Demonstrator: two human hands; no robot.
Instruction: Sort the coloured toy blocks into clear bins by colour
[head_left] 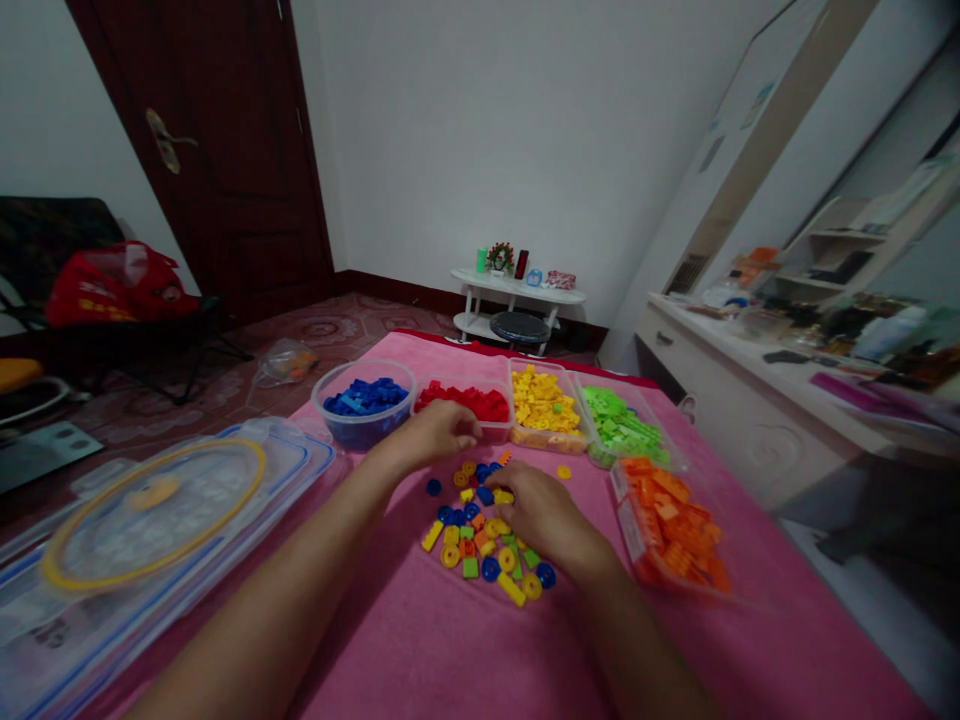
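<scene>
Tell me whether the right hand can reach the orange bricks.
Probably yes: the orange bricks sit in an open-topped plastic container to the right of the right hand, and nothing visible blocks the way across the pink tablecloth.

Bare forearms reach forward, the left hand farther out with curled fingers, the right hand angled inward.

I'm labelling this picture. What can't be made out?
Head view:
Bare right hand: any piece under its palm or fingers, covered by the hand.
Clear plastic box of red blocks: front partly hidden by the bare left hand.
White rectangular label: print too small and blurred.
Pink cloth-covered table: near edge cut off by the picture's bottom.
</scene>
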